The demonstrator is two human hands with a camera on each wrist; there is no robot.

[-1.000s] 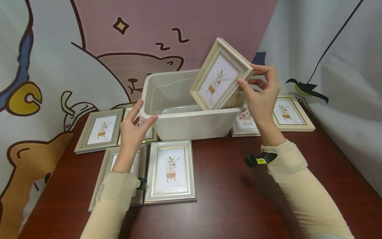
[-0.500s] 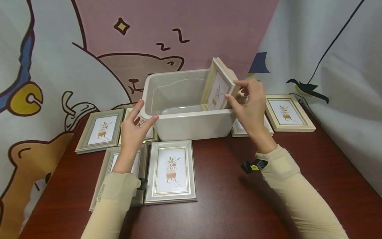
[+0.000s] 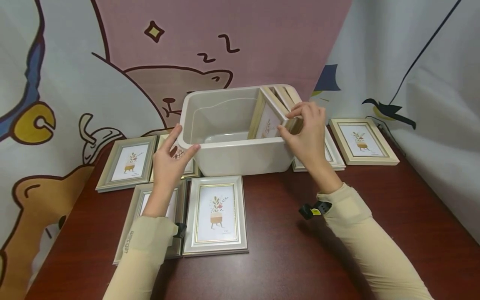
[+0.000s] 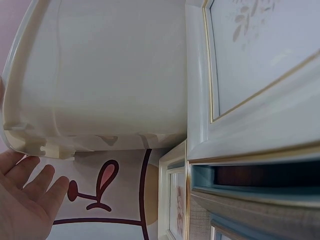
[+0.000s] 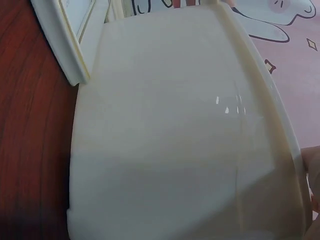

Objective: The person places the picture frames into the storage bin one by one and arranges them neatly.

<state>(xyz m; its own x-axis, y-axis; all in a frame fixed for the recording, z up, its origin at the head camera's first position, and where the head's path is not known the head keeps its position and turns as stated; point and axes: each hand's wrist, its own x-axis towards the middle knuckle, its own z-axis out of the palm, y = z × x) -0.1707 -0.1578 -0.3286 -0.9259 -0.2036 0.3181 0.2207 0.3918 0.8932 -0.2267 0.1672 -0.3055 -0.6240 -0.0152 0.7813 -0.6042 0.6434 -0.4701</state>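
Observation:
My right hand (image 3: pixel 309 137) pinches a cream picture frame (image 3: pixel 267 121) between thumb and fingers at its near upper corner. That frame stands tilted inside the right part of a whitish plastic bin (image 3: pixel 243 158). Behind it, the top edges of other pale frames (image 3: pixel 284 98) show in the bin. My left hand (image 3: pixel 170 164) touches the bin's front left corner, thumb at the front rim and index finger along the left side. In the left wrist view, the fingers (image 4: pixel 42 187) lie fairly straight beside the rim. The right wrist view shows mostly the bin's wall (image 5: pixel 170 115).
Picture frames lie flat around the bin: a grey-green one (image 3: pixel 127 164) at left, a silver one (image 3: pixel 216 214) in front, one (image 3: pixel 140 237) partly under the left arm. At right lie a cream frame (image 3: pixel 363 141) and a partly hidden white one (image 3: pixel 333 154). The table (image 3: pixel 277 258) is dark red wood.
My right hand has brought the cream frame down and leftward into the bin, turning it more upright beside the other frames. The left hand has stayed at the bin's corner.

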